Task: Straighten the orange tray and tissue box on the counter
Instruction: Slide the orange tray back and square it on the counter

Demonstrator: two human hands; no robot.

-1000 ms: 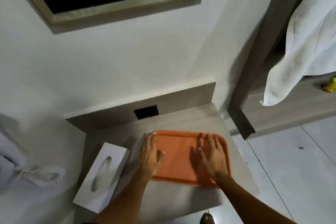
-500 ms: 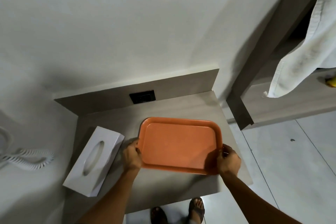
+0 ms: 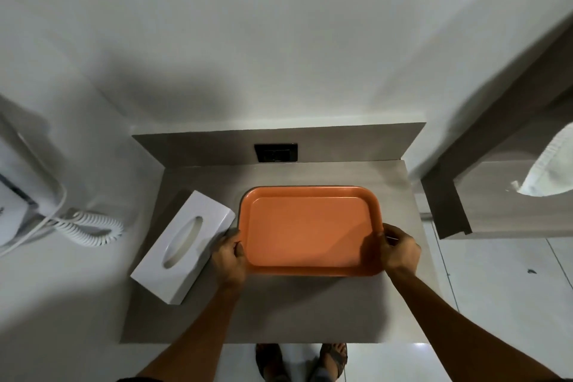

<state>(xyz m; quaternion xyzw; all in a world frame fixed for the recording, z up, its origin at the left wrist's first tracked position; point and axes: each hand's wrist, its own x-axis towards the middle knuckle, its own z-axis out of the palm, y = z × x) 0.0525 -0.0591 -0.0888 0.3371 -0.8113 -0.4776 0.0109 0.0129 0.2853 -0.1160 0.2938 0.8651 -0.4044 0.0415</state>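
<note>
An empty orange tray [image 3: 307, 205] lies flat on the grey counter [image 3: 279, 313], its long sides about parallel to the back panel. My left hand [image 3: 228, 257] grips the tray's left edge near the front corner. My right hand [image 3: 400, 250] grips its right edge near the front corner. A white tissue box [image 3: 183, 250] with an oval slot lies left of the tray, turned at an angle, its near-right side close to my left hand.
A dark socket plate [image 3: 276, 152] sits in the counter's back panel. A white wall phone with a coiled cord [image 3: 90, 226] hangs at left. A wooden shelf [image 3: 496, 195] with a white towel [image 3: 552, 170] stands at right. My sandalled feet [image 3: 300, 360] show below the counter's front edge.
My hands went from lying flat on the tray to gripping its two short edges. The tray has turned from skewed to nearly square with the counter. The tissue box has stayed angled.
</note>
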